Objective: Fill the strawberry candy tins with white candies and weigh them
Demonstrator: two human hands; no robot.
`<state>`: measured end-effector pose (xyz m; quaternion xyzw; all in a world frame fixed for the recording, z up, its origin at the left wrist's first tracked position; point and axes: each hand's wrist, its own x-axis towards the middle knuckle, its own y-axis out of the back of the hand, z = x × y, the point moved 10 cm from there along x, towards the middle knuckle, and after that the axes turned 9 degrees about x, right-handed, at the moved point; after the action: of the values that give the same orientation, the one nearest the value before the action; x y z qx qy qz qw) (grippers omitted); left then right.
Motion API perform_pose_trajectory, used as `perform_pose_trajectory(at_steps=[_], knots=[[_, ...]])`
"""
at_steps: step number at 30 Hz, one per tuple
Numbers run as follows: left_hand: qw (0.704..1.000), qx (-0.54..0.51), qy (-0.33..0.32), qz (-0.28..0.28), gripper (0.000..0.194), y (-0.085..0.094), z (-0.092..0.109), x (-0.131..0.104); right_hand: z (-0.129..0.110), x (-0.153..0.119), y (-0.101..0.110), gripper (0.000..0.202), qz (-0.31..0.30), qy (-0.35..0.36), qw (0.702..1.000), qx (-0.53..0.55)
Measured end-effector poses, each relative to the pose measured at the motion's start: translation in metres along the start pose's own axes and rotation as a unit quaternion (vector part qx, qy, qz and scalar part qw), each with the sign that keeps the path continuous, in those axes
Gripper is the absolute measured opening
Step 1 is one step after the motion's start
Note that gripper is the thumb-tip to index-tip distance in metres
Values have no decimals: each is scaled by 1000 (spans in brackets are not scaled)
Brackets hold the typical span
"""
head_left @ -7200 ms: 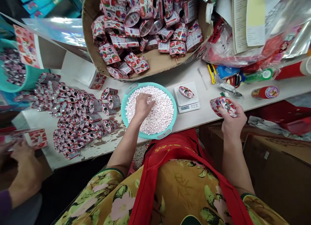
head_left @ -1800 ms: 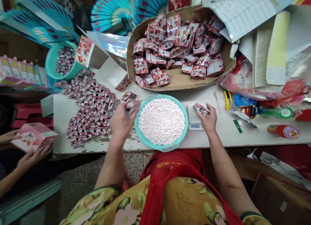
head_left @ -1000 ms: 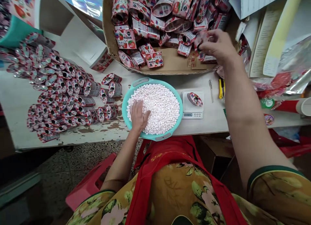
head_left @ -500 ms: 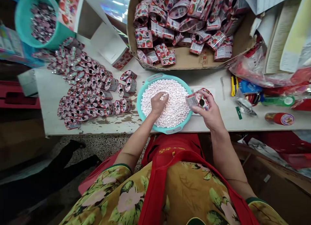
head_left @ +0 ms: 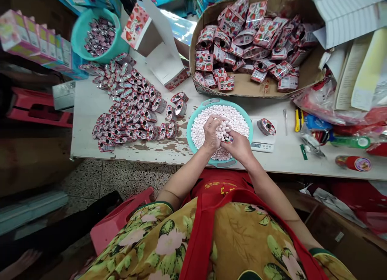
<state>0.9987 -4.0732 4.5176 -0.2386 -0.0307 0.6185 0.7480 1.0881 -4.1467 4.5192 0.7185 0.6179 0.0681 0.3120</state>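
L hand [head_left: 212, 131] cupped round a clump of pale tablets [head_left: 224, 130] over the teal basin [head_left: 196, 115]; R hand [head_left: 238, 145] grips a small pack [head_left: 229, 140], prob. mostly hidden. Beyond: pack on scale [head_left: 262, 141], carton [head_left: 250, 84].

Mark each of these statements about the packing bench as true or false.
1. Both hands meet over the teal basin of white candies. True.
2. The left hand holds a heap of candies. True.
3. The scale is bare. False: one pouch lies on it.
4. The cardboard box holds scissors. False: it holds strawberry-print pouches.
5. The right hand rests on the scale. False: it is beside the left hand, over the basin.
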Motion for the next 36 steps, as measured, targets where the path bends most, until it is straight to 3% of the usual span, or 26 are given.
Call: perform_pose_trajectory(at_steps=[5, 12, 19, 24, 36], knots=[[997, 40, -43, 59, 35, 11, 3, 8, -5, 5, 1, 29, 17, -5, 999, -50], [992, 74, -6, 97, 43, 15, -8, 17, -6, 6, 2, 41, 23, -26, 994, -104], [995, 63, 2, 79, 49, 5, -8, 23, -8, 7, 9, 37, 24, -51, 987, -152], [997, 50, 2, 66, 47, 0, -8, 27, -11, 9, 15, 44, 31, -45, 988, -146], [995, 93, 12, 45, 51, -13, -4, 30, -5, 14, 18, 37, 44, -51, 994, -86]])
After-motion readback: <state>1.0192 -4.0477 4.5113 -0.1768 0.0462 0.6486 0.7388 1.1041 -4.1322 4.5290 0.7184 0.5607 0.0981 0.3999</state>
